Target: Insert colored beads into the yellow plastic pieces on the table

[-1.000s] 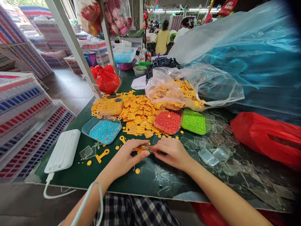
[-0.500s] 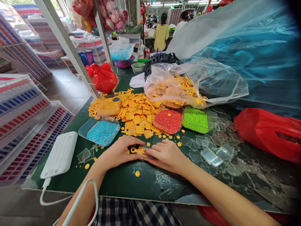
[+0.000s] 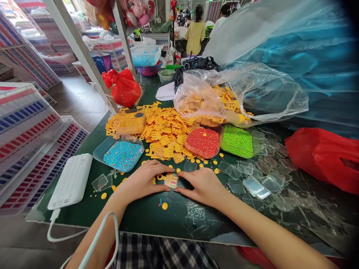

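At your far left, a white power bank lay on the green table, its cable hanging over the near edge, probably set there to stay out of your reach. Beside it was the tray with blue beads, and behind that the yellow beads; each colour seemed to have its own tray so that none would mix.

Your left hand had thumb and forefinger parted by about the width of a yellow piece and seemed to hold it between them, by its far and near edges. That grip likely kept the striped face uncovered. The piece sat low over the table between your hands, its ring end toward your left palm, in front of the heap of yellow pieces.

Your right hand had thumb and forefinger apart too, their tips at the piece's right end, perhaps to steady it; you could not tell from this angle whether they pressed on it.

Behind that hand stood the red beads, then the green beads, apparently kept within easy reach. Farther right lay scattered clear squares, then a red bag.
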Motion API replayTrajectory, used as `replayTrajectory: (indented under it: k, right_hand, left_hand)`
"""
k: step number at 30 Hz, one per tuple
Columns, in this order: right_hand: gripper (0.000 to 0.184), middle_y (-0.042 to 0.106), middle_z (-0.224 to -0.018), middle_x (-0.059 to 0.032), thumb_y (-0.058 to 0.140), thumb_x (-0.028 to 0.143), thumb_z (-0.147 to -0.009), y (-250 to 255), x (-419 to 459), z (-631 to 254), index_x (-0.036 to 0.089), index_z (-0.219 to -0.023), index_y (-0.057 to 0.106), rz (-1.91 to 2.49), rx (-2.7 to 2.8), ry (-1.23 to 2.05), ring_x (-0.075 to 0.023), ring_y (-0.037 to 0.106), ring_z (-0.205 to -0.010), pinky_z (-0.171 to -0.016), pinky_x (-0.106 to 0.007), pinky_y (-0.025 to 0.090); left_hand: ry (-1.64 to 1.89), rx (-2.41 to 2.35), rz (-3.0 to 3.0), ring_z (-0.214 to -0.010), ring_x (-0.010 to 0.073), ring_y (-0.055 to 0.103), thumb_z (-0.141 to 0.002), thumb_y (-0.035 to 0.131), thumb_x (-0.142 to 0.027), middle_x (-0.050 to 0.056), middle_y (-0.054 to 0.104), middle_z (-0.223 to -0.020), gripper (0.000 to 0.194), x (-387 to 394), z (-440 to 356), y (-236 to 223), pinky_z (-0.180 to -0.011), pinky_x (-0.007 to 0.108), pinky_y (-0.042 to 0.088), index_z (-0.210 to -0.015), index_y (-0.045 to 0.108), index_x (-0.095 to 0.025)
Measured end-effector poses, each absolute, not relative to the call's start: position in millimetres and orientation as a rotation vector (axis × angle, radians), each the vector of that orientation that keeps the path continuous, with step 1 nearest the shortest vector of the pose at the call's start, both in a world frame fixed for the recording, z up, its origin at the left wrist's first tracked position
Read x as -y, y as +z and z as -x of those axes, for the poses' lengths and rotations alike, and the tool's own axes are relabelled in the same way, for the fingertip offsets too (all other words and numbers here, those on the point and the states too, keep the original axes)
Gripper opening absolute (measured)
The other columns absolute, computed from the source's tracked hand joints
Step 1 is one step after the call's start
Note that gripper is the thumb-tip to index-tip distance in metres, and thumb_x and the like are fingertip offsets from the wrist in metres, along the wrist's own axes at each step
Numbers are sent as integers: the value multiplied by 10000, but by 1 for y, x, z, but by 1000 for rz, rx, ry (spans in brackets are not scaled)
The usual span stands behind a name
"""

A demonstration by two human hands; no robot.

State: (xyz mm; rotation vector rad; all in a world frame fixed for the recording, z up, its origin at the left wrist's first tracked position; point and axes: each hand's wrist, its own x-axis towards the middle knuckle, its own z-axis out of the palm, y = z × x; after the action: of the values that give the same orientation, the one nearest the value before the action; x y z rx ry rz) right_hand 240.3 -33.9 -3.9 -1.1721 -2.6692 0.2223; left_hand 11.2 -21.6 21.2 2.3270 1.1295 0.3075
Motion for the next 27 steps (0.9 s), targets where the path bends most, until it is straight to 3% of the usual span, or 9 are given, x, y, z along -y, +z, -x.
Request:
replayTrajectory:
  k: [12,27]
  right_hand:
    - [450,717,-694,-57,451,534,-928,-6,37,-238,173,-1096,661,1191,2628,250,-172,636,-608,-563,-286,274]
    - [325,685,-652,11,638,499,-832,13,40,-226,286,-1067,708,1601,2520,576,-180,636,-629,-526,-260,316]
  left_hand:
    - [363,-1104,-2287,-1020,230,590,-847,673,-354,46,692,-1088,323,21,-8,21,-917,383,449,-1162,659,-279]
    - [353,-1157,-2264,-902,223,597,-779,742,-398,14,723,-973,311,15,-11,8,-820,336,455,-1072,711,-299]
